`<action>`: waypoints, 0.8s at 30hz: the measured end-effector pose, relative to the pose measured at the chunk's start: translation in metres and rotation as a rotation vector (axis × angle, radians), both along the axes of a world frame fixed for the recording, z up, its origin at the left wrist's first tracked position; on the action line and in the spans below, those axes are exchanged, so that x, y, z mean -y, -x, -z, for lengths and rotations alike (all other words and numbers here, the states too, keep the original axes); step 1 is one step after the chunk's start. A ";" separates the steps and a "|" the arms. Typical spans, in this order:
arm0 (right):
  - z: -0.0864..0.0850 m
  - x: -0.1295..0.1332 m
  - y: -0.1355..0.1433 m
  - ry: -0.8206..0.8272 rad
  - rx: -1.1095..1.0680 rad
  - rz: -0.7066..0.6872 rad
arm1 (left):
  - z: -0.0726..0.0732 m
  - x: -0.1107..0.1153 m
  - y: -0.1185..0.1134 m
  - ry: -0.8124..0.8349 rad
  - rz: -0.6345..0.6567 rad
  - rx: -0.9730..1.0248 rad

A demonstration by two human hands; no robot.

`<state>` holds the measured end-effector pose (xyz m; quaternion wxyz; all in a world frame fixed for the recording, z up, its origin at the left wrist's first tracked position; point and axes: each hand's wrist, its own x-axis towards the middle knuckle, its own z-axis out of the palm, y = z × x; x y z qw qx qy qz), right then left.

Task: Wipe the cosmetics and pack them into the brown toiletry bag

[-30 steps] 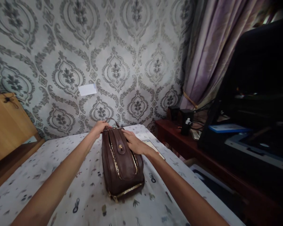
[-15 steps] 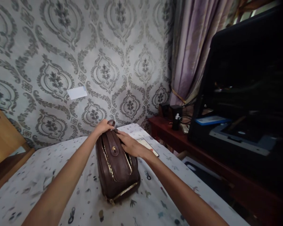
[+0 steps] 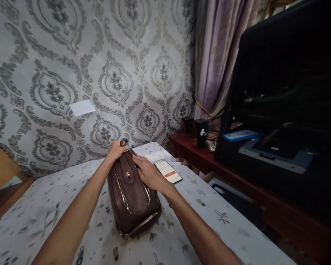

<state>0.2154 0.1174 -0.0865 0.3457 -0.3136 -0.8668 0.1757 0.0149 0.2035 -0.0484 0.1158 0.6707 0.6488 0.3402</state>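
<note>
A dark brown leather bag (image 3: 135, 197) rests on the patterned bedsheet, with gold zippers and a round gold stud on its front strap. At its far end, near the small loop handle (image 3: 124, 141), my left hand (image 3: 117, 151) is closed on the top edge. My right hand (image 3: 147, 171) grips the bag's right side, fingers close together with their tips by the top seam; its thumb is hidden. The right front zipper is partly covered by that hand. A phone (image 3: 165, 167) with a lit screen lies just right of the bag.
The bed's sheet (image 3: 85, 191) runs up to the patterned wall (image 3: 138, 73). To the right stands a red-brown table (image 3: 187, 144) carrying black speakers (image 3: 200, 127), cables and a large dark screen (image 3: 276, 95). A wooden panel (image 3: 2, 165) is at the left.
The view has shifted slightly, so the room appears farther left. Along the bag's side, my right hand has slipped a little toward me. More of the phone shows. My left hand keeps its place.
</note>
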 end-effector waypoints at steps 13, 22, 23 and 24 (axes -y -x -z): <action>0.002 -0.002 -0.001 0.006 -0.021 -0.050 | -0.005 0.014 -0.005 -0.105 0.045 -0.012; 0.000 0.001 0.000 0.072 -0.051 -0.026 | -0.004 0.016 -0.001 -0.103 0.067 -0.005; 0.000 0.002 0.000 0.096 -0.068 -0.014 | -0.004 0.015 -0.001 -0.099 0.069 -0.003; 0.000 0.002 0.000 0.119 -0.088 0.001 | -0.004 0.015 0.000 -0.094 0.071 0.000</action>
